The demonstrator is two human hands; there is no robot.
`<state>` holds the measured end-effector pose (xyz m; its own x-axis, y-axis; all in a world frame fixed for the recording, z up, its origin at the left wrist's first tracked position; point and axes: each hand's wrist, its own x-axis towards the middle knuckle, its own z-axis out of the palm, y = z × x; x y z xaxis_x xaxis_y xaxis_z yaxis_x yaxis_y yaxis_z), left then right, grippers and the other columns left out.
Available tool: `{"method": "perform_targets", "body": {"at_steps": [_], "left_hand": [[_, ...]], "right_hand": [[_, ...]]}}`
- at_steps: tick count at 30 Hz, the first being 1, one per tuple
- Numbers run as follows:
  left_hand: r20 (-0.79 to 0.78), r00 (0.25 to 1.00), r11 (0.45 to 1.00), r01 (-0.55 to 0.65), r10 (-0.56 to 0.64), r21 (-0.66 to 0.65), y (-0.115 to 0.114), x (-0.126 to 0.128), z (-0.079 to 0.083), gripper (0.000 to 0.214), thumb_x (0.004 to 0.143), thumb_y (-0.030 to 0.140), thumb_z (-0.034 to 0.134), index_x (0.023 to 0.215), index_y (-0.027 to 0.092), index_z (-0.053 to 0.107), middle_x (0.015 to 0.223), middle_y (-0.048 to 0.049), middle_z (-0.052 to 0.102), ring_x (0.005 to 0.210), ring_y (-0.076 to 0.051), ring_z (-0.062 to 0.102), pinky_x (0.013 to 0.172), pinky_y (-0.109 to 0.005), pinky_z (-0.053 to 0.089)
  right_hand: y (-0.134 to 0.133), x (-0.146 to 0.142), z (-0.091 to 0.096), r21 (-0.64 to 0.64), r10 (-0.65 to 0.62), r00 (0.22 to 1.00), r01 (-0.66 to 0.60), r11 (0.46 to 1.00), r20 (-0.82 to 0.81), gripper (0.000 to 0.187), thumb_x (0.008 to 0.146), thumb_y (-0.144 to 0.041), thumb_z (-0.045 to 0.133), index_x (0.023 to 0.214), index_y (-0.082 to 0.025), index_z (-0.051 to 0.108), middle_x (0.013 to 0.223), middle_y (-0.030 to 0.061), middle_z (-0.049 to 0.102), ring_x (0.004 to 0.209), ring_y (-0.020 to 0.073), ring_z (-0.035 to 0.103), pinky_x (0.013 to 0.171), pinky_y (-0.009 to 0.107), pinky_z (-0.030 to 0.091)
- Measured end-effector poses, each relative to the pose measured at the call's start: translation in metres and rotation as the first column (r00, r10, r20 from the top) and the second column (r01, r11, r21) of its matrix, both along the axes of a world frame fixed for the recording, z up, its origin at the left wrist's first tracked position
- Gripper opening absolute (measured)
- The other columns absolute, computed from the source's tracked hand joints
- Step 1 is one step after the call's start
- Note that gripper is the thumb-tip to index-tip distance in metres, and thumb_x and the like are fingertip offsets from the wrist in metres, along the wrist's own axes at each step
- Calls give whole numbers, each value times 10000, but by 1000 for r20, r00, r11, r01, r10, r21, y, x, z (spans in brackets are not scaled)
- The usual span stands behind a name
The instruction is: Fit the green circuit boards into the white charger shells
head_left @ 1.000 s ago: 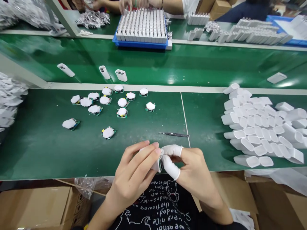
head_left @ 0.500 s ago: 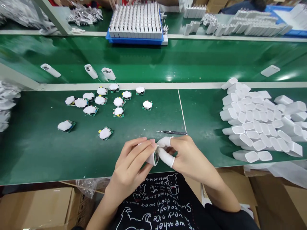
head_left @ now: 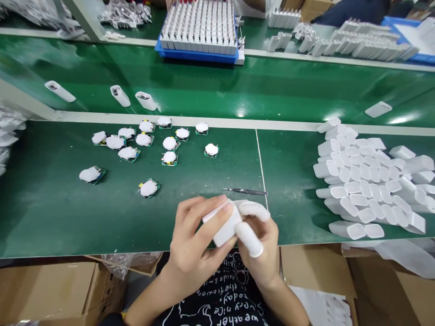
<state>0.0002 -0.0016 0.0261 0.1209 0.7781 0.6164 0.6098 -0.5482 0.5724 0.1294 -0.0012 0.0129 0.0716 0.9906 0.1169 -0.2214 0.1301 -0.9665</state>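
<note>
A white plastic housing (head_left: 227,230) is held between both hands over the front edge of the green bench. My left hand (head_left: 195,246) wraps its fingers around the left side and top of it. My right hand (head_left: 260,242), with white finger cots on the thumb and index finger, pinches its right end. The housing's smooth side faces up, so its inside is hidden. Just beyond the hands lies a pair of dark tweezers (head_left: 246,191). To the left a small green circuit board with a white pad (head_left: 148,188) rests on the bench.
Several more padded circuit boards (head_left: 129,154) lie at left centre. A pile of white housings (head_left: 367,181) covers the right side. Behind, a blue tray (head_left: 197,55) of white parts sits on the shelf. Cardboard boxes (head_left: 47,290) stand below the bench.
The housing has turned, so its open end with the green board no longer shows. My right hand has swung round to grip its right end from below. The view has shifted slightly.
</note>
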Motion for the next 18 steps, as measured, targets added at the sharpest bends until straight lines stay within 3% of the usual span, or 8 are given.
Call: {"method": "perform_targets", "body": {"at_steps": [2, 4, 7, 10, 13, 16, 18], "left_hand": [[62, 996, 996, 62, -58, -57, 2, 2, 7, 601, 784, 104, 718, 1328, 183, 476, 1159, -98, 680, 1087, -235, 598, 881, -410, 539], [96, 993, 995, 70, -62, -77, 3, 5, 11, 560, 782, 92, 716, 1293, 181, 503, 1168, -85, 688, 1112, -228, 599, 900, -397, 534], [51, 999, 999, 9, -7, -40, 6, 9, 12, 458, 785, 61, 695, 1209, 172, 562, 1132, -82, 711, 1028, -211, 620, 870, -380, 525], [-34, 997, 997, -64, 62, -46, 10, 7, 2, 458, 805, 91, 674, 1235, 196, 557, 1136, -77, 718, 1031, -244, 600, 849, -419, 525], [-129, 985, 982, -132, 114, -137, 15, -4, -18, 433, 835, 164, 658, 1252, 229, 561, 1186, -67, 696, 1106, -285, 571, 870, -466, 532], [-117, 984, 968, -155, 134, -199, 19, -17, -33, 353, 877, 232, 619, 1228, 249, 580, 1176, -52, 695, 1111, -268, 593, 881, -466, 554], [-93, 988, 964, -144, 126, -222, 19, -21, -36, 387, 890, 256, 607, 1273, 256, 550, 1186, -50, 691, 1123, -253, 603, 871, -442, 572]], "right_hand": [[4, -2, 0, -212, 17, 974, -67, 975, -228, 177, 803, -420, 708, 878, -261, 684, 848, 16, 722, 698, 155, 689, 604, 262, 595], [6, -3, 2, -361, 25, 929, -169, 917, -369, 259, 754, -487, 733, 831, -243, 692, 792, 16, 716, 623, 140, 659, 547, 244, 570], [6, -1, 1, -447, 24, 916, -218, 867, -400, 276, 729, -487, 748, 836, -236, 699, 766, 8, 709, 601, 117, 632, 560, 223, 555], [19, 13, -9, -323, 47, 996, -71, 944, -81, 256, 796, -488, 671, 871, -245, 694, 807, 19, 714, 632, 137, 643, 630, 282, 576], [51, 36, -25, -132, -45, 975, 75, 988, 219, 190, 799, -427, 682, 872, -251, 689, 960, 43, 712, 871, 198, 670, 888, 416, 547], [87, 55, -36, -77, -90, 951, 117, 990, 296, 163, 733, -345, 753, 841, -231, 707, 1038, 78, 686, 1060, 242, 611, 1064, 481, 414], [99, 58, -37, -73, -60, 949, 87, 994, 311, 180, 698, -319, 781, 820, -209, 709, 1004, 91, 687, 1033, 248, 617, 1034, 474, 445]]}}
